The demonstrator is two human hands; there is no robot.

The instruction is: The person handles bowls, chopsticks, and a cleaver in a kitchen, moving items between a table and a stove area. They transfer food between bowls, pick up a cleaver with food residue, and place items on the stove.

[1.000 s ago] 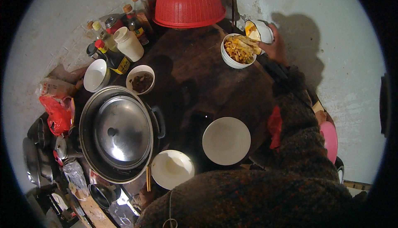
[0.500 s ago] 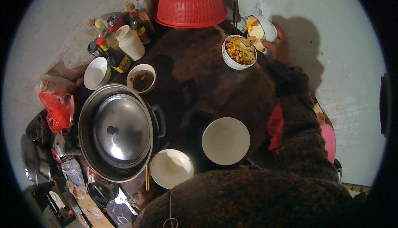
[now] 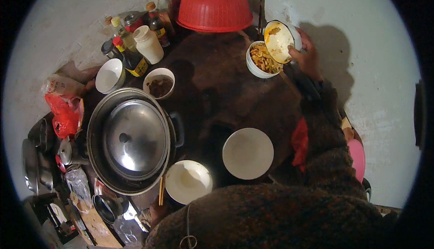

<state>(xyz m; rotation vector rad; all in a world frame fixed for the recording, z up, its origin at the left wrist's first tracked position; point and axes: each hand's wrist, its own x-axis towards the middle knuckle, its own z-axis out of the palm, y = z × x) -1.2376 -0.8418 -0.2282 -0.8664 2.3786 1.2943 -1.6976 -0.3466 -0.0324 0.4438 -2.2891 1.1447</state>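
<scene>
My right hand is closed on the rim of a white enamel bowl with a dark edge. It is held tilted, its inside turned to view and smeared with orange-yellow food residue. Just below and left of it stands a white bowl filled with yellowish-brown shredded food, partly covered by the tilted bowl. At the lower edge my left hand grips a pair of chopsticks; most of its fingers are hidden. Beside them is a shallow white bowl with a little residue.
A large steel pot with a lid inside stands left. Behind it are a bowl of dark food, an empty white bowl and several bottles. A red basket stands far back; a cream bowl sits nearer.
My right hand has turned the enamel bowl so more of its inside shows, and it now overlaps the food bowl. The whole view has shifted slightly. The left hand still has the chopsticks.
</scene>
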